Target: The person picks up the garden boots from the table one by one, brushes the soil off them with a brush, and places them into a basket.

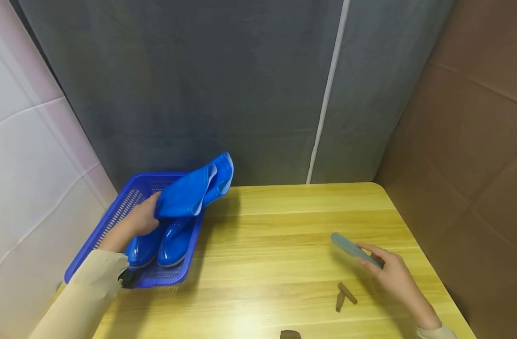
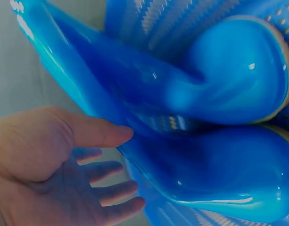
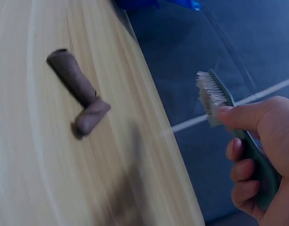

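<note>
A pair of shiny blue rain boots (image 1: 180, 195) lies in a blue plastic basket (image 1: 184, 278), with the toes toward me and the shafts leaning out over the back right rim. My left hand (image 1: 145, 217) is at the shaft of the left boot. In the left wrist view the thumb of this hand (image 2: 64, 155) touches the boot, and its other fingers are loosely spread. Over the right of the table, my right hand (image 1: 391, 273) grips a scrub brush (image 1: 351, 247) by its grey-green handle. White bristles (image 3: 211, 94) show in the right wrist view.
Two small brown rolls (image 1: 345, 293) lie touching each other on the wooden table (image 1: 258, 254), left of the right hand. Another brown piece (image 1: 290, 334) is cut off at the bottom edge. A dark grey wall (image 1: 241, 94) stands behind; a brown panel (image 1: 466, 155) borders the right.
</note>
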`<state>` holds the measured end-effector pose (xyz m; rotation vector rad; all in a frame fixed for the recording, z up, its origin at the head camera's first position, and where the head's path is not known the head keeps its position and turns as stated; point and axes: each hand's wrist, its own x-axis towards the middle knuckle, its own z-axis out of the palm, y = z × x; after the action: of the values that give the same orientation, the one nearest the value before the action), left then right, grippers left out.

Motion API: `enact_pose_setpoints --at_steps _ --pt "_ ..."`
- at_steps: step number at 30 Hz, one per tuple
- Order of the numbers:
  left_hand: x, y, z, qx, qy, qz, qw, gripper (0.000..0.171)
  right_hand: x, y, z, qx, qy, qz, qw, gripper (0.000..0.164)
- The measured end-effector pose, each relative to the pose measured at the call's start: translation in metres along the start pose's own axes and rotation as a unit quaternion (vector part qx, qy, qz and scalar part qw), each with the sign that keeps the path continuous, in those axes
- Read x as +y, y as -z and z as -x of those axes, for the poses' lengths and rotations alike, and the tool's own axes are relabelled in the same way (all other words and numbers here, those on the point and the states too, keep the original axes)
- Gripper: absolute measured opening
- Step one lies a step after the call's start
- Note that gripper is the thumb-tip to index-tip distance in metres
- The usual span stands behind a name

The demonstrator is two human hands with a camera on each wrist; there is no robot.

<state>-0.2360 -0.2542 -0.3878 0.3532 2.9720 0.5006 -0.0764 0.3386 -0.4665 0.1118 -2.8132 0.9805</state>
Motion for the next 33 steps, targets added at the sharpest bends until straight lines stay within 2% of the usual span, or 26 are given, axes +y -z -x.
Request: enact_pose_setpoints --at_steps 3,8,12,15,18,21,24,26,33 --pt "0.011 0.001 0.012 0.033 -0.029 -0.004 0.9990 0.078 0.005 0.003 0.002 0.016 -0.017 -0.002 1.000 0.036" --pt "0.032 0.002 0.031 0.089 -0.042 0.016 0.9950 0.075 0.013 0.003 0.005 0.041 -0.058 -0.001 0.997 0.024" --pt "0.047 -0.002 0.047 0.163 -0.070 0.018 0.9840 0.073 0.021 0.003 0.009 0.062 -0.104 0.010 0.993 0.029" --pt "0.057 -0.006 0.056 0.211 -0.091 0.028 0.9728 0.069 0.027 0.004 0.012 0.056 -0.136 0.010 0.989 0.033" --pt "0.065 -0.009 0.062 0.243 -0.105 0.046 0.9633 0.064 0.031 0.004 0.014 0.041 -0.167 0.010 0.985 0.037" --pt "0.070 -0.015 0.067 0.244 -0.114 0.056 0.9613 0.064 0.035 0.003 0.016 0.028 -0.196 0.018 0.980 0.037" --pt "0.071 -0.022 0.071 0.226 -0.111 0.061 0.9660 0.066 0.038 0.003 0.016 0.019 -0.210 0.029 0.977 0.032" --pt "0.071 -0.027 0.073 0.214 -0.106 0.065 0.9690 0.066 0.039 0.002 0.017 0.017 -0.213 0.032 0.976 0.030" --pt "0.070 -0.040 0.075 0.193 -0.107 0.085 0.9716 0.064 0.042 0.001 0.018 0.028 -0.207 0.061 0.976 0.025"
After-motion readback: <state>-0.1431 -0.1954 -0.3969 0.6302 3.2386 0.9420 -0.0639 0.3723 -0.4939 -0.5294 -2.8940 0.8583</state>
